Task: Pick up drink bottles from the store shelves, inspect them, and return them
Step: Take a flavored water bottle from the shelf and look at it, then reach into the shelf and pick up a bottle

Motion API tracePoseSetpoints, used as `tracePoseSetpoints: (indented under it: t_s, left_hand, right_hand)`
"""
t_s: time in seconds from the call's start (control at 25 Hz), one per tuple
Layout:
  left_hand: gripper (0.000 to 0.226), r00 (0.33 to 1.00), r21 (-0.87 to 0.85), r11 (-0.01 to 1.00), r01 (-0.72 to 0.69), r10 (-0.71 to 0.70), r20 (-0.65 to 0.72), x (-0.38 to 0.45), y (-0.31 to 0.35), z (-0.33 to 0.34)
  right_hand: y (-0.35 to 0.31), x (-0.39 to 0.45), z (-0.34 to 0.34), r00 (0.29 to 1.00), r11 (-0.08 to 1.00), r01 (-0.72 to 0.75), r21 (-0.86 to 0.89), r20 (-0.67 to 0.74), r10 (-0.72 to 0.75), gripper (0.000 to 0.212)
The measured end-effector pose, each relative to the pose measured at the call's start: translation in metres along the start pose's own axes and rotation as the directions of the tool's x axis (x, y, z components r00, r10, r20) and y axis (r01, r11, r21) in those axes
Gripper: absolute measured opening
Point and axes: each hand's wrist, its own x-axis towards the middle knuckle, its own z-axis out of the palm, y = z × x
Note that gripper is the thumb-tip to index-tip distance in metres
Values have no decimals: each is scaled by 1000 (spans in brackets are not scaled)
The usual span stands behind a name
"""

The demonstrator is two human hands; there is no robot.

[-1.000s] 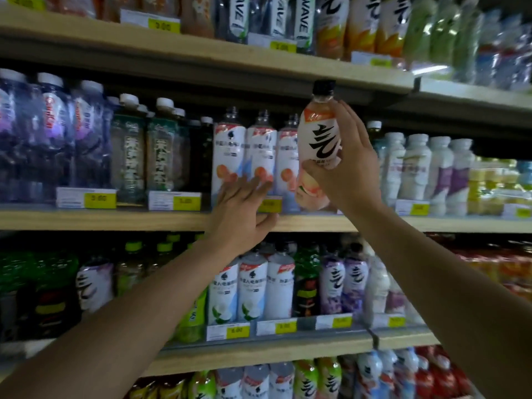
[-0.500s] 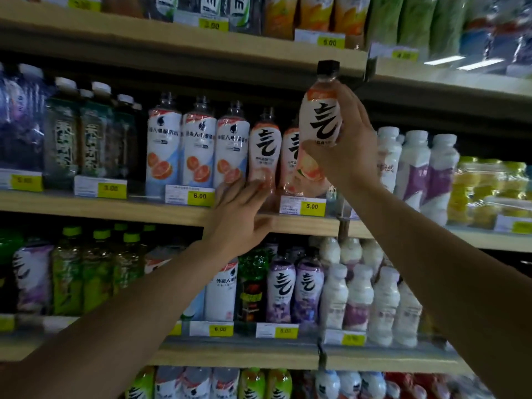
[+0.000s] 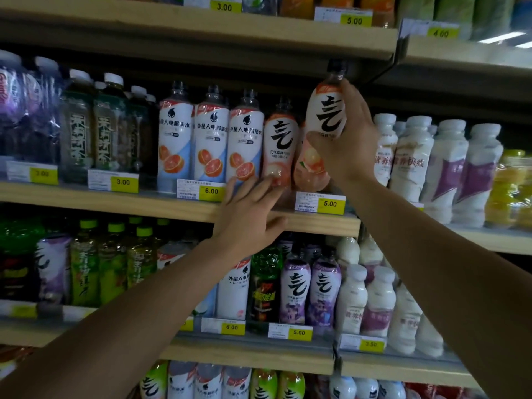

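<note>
Grapefruit bottles (image 3: pixel 211 139) stand in row at left on middle shelf (image 3: pixel 115 198). Left hand (image 3: pixel 249 217), fingers straight and spread, rests at shelf edge, probably for support. Right hand (image 3: pixel 349 139) wraps fingers around peach bottle (image 3: pixel 324 133), raised above shelf beside same-kind bottle (image 3: pixel 279 145), likely for returning to gap.

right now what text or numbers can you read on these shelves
"6.00": tag under the grapefruit bottles
"5.00": tag under the peach bottle in the right hand
"3.00": tag, tea bottles
"3.50": tag, lower shelf
Small print on the tags: too small to read
</note>
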Motion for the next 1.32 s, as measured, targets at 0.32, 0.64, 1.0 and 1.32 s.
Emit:
tracePoseSetpoints:
  t_s: [0.32, 0.64, 1.0, 1.32]
  left_hand:
    - [68, 999, -13, 1000, 1, 0, 33, 0, 0, 0]
    - [71, 999, 6, 1000, -9, 9, 34, -1, -1, 1]
    - [71, 999, 4, 1000, -24, 24, 39, -2, 0, 0]
    - [71, 999, 7, 1000, -3, 3, 41, 0, 3, -2]
  right_hand:
    - [-3, -4, 19, 995, 997, -69, -31, 65, 71, 85]
    - [-5, -13, 22, 986, 982, -109, -157, 112, 127, 86]
    - [-1, -14, 19, 982, 891, -84, -446, 115, 151, 91]
    - [11, 1, 12, 959, 765, 78, -639, 257, 117, 93]
